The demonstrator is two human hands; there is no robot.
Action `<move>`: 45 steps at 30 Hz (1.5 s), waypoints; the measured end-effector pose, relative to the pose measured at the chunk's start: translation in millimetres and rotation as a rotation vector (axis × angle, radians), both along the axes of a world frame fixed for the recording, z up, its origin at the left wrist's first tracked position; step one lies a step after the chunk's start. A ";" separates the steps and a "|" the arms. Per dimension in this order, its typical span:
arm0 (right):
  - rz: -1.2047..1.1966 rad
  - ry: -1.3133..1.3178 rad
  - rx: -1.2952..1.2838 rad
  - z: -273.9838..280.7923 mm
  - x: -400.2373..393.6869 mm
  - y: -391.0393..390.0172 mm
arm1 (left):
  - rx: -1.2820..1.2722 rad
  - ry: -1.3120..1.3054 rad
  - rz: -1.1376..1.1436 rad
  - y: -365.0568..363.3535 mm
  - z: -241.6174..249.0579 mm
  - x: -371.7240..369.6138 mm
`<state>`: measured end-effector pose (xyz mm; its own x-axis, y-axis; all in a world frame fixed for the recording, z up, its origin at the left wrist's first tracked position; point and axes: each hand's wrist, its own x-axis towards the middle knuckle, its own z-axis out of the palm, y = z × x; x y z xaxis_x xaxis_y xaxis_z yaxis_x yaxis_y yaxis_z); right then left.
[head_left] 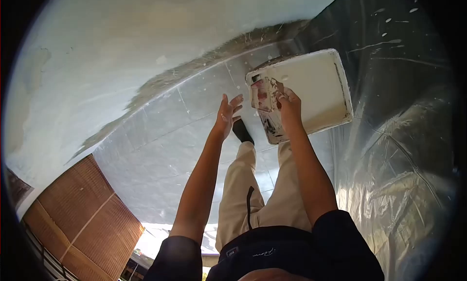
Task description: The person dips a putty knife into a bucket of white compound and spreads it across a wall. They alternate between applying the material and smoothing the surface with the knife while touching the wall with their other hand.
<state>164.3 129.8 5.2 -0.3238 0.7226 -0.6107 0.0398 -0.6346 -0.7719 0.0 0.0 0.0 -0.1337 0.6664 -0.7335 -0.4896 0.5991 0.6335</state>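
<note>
My right hand is closed on a flat putty scraper, whose broad face is smeared with white and reddish patches. It is over the left side of a shallow rectangular tub with a crusted rim. Off-white paste or paint fills much of the tub, with dark smears along its near left edge. Left of the tub, my left hand is raised with its fingers apart, holding nothing. White smudges mark its skin.
A pale wall with a rough unpainted lower band rises on the left. Grey floor tiles carry white specks. Crumpled plastic sheeting hangs on the right. My dark-clad foot is by the tub; a brown corrugated roof shows lower left.
</note>
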 end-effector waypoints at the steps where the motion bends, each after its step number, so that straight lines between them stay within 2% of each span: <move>1: -0.035 0.026 -0.057 -4.9 -1.4 0.2 | 0.003 0.005 0.004 -1.5 -6.2 -0.9; 2: -0.067 0.053 -0.114 -9.4 -2.8 1.2 | 0.019 0.025 -0.007 -2.9 -12.0 -1.5; 3: -0.067 0.068 -0.046 36.6 5.9 20.2 | 0.056 0.029 -0.007 16.5 30.4 5.4; 6: -0.009 0.171 -0.051 54.8 7.4 29.8 | 0.110 0.079 -0.028 28.9 56.7 -2.5; 19: -0.077 0.395 -0.013 157.8 -12.4 70.6 | 0.175 0.284 -0.084 81.0 181.3 -40.3; 24: -0.137 0.556 0.025 210.1 -29.1 99.9 | 0.304 0.361 -0.165 108.8 241.1 -47.9; 31: -0.070 0.720 0.210 309.5 -39.3 146.2 | 0.556 0.581 -0.187 154.2 343.3 -51.4; 35: -0.056 0.769 0.428 381.4 -53.5 158.5 | 0.757 0.828 -0.089 169.0 405.6 -55.0; 37: -0.121 0.674 0.751 420.3 -61.8 156.2 | 0.906 1.036 -0.008 171.4 437.9 -57.8; 38: -0.103 0.518 0.935 432.1 -65.2 158.3 | 0.996 1.114 0.069 170.8 453.9 -55.2; 39: -0.105 0.534 0.945 447.4 -68.7 155.0 | 1.006 1.129 0.070 171.5 469.8 -54.5; 41: -0.231 0.344 1.445 476.0 -76.7 144.3 | 1.093 1.666 0.149 171.8 498.9 -56.4; 42: -0.285 0.329 1.656 481.7 -83.8 145.2 | 1.094 1.681 0.150 171.3 512.6 -57.9; 43: -0.289 0.341 1.654 487.1 -89.5 145.0 | 1.125 1.853 0.142 170.1 525.2 -59.6; 44: -0.312 0.320 1.820 493.0 -95.2 145.5 | 1.153 2.025 0.132 168.6 535.3 -61.3; 45: -0.336 0.293 1.987 499.6 -98.9 146.3 | 1.153 2.034 0.132 166.8 544.5 -62.3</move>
